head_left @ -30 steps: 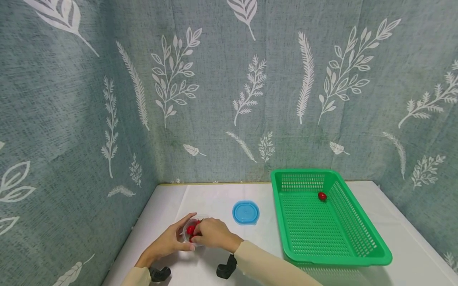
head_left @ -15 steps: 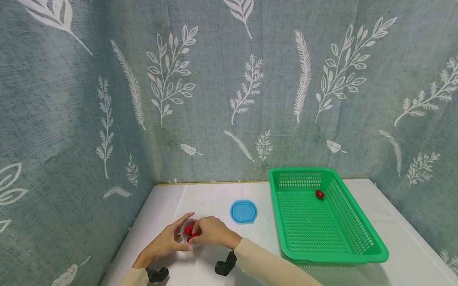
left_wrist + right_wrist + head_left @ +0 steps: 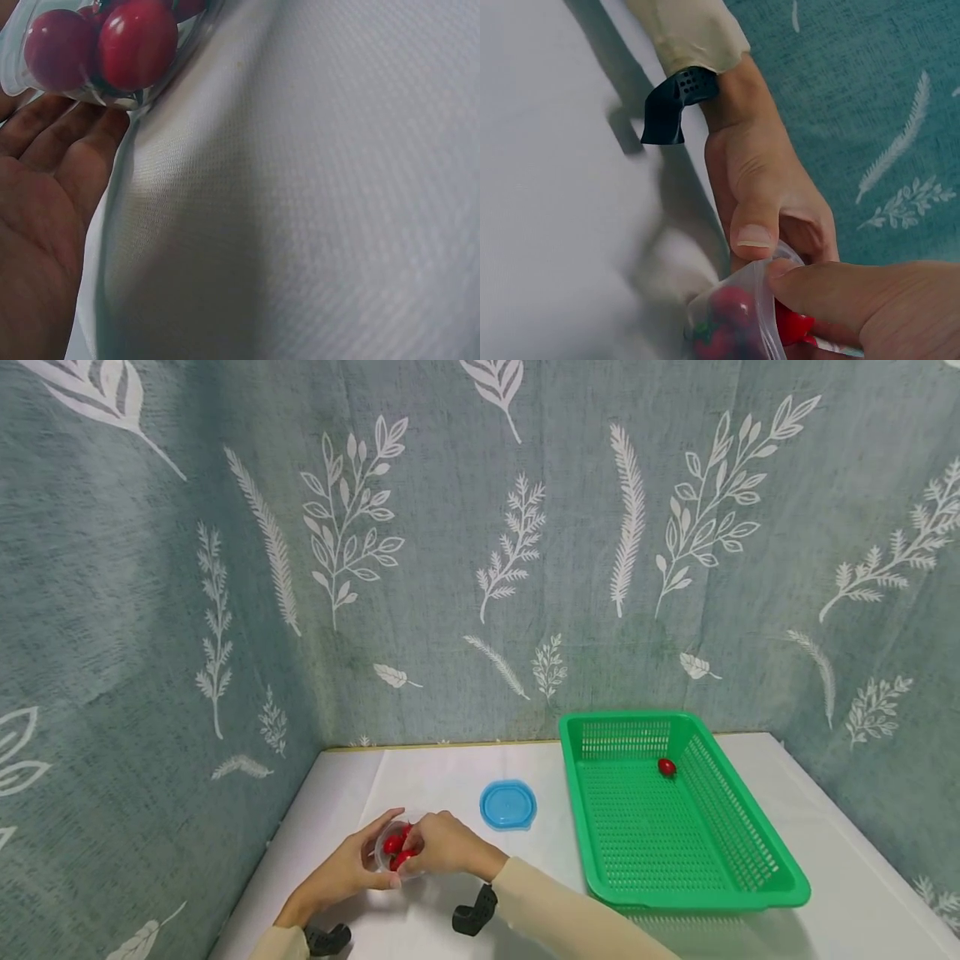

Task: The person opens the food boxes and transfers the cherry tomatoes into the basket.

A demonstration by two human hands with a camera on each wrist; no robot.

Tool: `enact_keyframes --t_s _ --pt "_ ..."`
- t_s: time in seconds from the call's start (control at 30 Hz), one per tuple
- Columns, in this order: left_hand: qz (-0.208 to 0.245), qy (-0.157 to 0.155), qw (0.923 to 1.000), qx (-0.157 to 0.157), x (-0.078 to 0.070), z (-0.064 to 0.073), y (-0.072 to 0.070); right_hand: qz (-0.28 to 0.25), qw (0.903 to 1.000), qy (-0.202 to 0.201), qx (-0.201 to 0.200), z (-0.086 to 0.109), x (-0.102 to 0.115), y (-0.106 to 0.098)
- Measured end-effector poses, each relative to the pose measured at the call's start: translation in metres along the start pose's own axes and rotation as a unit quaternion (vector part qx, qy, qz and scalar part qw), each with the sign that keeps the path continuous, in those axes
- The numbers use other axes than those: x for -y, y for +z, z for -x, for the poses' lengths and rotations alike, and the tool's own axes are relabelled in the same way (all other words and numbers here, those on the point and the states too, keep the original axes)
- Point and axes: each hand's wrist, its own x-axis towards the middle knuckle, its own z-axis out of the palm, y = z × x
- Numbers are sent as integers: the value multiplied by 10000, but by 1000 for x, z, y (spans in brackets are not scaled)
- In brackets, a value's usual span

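A small clear plastic tub (image 3: pixel 381 857) holding several red cherry tomatoes (image 3: pixel 139 45) stands at the left front of the table. My left hand (image 3: pixel 341 870) grips it from the left, thumb on the near side and fingers round the far side. From the right, my right hand (image 3: pixel 453 845) reaches into its mouth, with thumb and fingers round a cherry tomato (image 3: pixel 791 324) at the rim in the right wrist view. Its fingertips are partly hidden. Green stems show on some tomatoes through the wall.
A blue lid (image 3: pixel 508 804) lies on the white table behind and right of the tub. Farther right stands a large green basket (image 3: pixel 581 860) with one red tomato (image 3: pixel 667 767) near its back right corner. Patterned curtains (image 3: pixel 442 568) enclose the back and sides.
Both hands stay at the tub while the right fingers shift slightly inside it, leaving more of the tomatoes visible. The whole head view has drifted a little, so things appear farther left.
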Motion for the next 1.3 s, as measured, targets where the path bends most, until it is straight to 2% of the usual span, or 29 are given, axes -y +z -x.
enact_keyframes --t_s 0.17,0.33,0.67,1.03,1.3 --pt "-74 -79 9999 -57 0 0 -1 167 9997 -154 -4 -1 -2 -1" --pt "-59 -54 9999 -89 0 0 0 400 9988 -129 -267 1 -3 -2" --pt "-102 -68 9999 -110 -2 -2 1 529 9959 -375 -629 7 -6 -22" --pt "-254 -211 9991 -247 1 0 2 242 9957 -433 -777 17 -14 -42" --pt "-256 -109 9993 -233 1 -2 2 250 9950 -321 -917 25 -18 -60"
